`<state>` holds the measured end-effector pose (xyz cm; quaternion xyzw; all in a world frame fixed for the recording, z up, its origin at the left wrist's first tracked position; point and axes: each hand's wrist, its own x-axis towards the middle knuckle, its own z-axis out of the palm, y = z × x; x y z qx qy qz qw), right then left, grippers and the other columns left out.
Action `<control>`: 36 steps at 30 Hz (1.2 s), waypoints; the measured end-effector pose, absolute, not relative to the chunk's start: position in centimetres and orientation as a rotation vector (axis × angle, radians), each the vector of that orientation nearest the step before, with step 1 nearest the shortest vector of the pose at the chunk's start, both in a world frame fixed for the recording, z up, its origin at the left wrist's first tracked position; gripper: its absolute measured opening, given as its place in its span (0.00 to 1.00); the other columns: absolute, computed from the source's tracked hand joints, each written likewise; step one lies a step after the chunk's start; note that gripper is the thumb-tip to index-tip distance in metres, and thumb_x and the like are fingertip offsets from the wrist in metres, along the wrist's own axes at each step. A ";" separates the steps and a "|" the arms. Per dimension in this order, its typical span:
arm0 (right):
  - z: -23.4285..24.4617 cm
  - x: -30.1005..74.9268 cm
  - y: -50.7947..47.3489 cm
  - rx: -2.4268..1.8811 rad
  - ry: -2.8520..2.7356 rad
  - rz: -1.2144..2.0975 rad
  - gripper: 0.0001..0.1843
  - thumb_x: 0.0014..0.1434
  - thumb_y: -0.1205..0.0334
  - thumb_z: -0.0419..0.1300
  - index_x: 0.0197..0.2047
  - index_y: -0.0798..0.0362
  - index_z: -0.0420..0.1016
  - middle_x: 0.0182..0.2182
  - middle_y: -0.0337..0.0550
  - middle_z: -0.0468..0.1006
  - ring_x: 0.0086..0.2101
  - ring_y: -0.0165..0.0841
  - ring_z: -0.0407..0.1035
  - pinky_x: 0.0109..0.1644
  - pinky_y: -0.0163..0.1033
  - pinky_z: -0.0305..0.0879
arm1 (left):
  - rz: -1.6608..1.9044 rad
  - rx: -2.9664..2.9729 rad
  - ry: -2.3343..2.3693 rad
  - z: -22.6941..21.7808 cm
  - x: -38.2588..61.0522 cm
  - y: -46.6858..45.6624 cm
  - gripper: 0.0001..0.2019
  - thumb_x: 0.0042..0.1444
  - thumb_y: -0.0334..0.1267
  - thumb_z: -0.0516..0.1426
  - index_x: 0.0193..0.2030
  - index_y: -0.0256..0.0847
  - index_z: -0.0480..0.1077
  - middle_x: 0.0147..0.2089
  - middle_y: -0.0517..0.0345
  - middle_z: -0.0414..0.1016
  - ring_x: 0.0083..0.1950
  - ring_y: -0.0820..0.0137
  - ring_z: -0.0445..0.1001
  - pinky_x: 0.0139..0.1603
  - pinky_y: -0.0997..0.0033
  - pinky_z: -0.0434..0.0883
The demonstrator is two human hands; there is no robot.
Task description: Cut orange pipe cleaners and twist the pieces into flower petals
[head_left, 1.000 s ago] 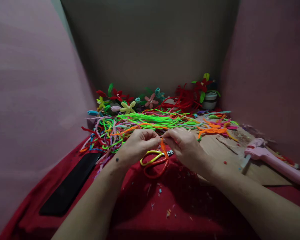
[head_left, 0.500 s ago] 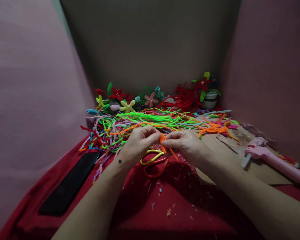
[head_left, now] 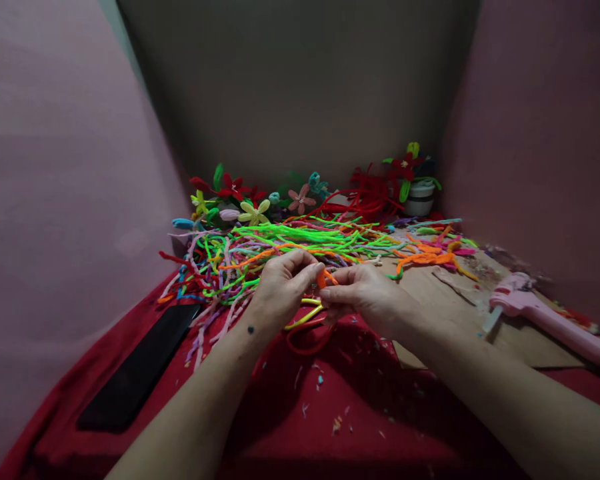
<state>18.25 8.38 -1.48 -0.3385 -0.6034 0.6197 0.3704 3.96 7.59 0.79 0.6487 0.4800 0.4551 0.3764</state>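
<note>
Red cloth-covered worktop nearest, small pale fluffy scraps on it. Then yellow-and-red-handled scissors. Above them, a fuzzy orange chenille stem: left hand pinches it, thumb to fingers; right hand seems to pinch too, contact partly hidden. I'd anchor left, bend right gently, evenly. Beyond: tangled multicoloured chenille stems.

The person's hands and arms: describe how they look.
The left hand and right hand are bare: no gloves, rings or watch show. The left forearm and right forearm have no sleeve in view. A small, round, dark spot sits near the left wrist; what it is, I cannot tell.
</note>
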 end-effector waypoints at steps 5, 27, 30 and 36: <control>-1.8 18.0 8.0 -1.052 -1.853 0.816 0.08 0.48 0.67 0.56 0.20 0.55 0.67 0.18 0.37 0.66 0.22 0.27 0.59 0.28 0.34 0.56 | 1.201 1.595 1.380 0.6 4.5 7.2 0.11 0.49 0.40 0.55 0.21 0.37 0.61 0.14 0.67 0.59 0.16 0.81 0.55 0.18 0.80 0.54; -2.1 18.7 9.2 -0.890 -1.435 1.482 0.07 0.41 0.61 0.64 0.21 0.57 0.74 0.17 0.36 0.70 0.19 0.24 0.59 0.26 0.33 0.54 | 1.112 1.549 1.245 0.8 4.0 7.8 0.10 0.47 0.41 0.57 0.23 0.35 0.67 0.18 0.64 0.65 0.20 0.79 0.61 0.21 0.80 0.60; -1.8 18.9 9.4 -0.867 -1.370 1.389 0.09 0.41 0.61 0.64 0.18 0.57 0.71 0.15 0.35 0.68 0.17 0.23 0.57 0.23 0.33 0.52 | 1.052 1.472 1.131 0.7 3.6 8.1 0.12 0.48 0.43 0.56 0.26 0.35 0.69 0.24 0.59 0.70 0.23 0.76 0.67 0.28 0.76 0.66; -2.0 19.2 10.0 -0.857 -1.229 1.287 0.07 0.42 0.63 0.63 0.20 0.57 0.70 0.16 0.36 0.69 0.17 0.24 0.59 0.22 0.32 0.54 | 0.816 1.545 1.105 1.1 3.3 7.8 0.10 0.45 0.41 0.59 0.29 0.34 0.73 0.28 0.56 0.74 0.30 0.71 0.71 0.35 0.72 0.67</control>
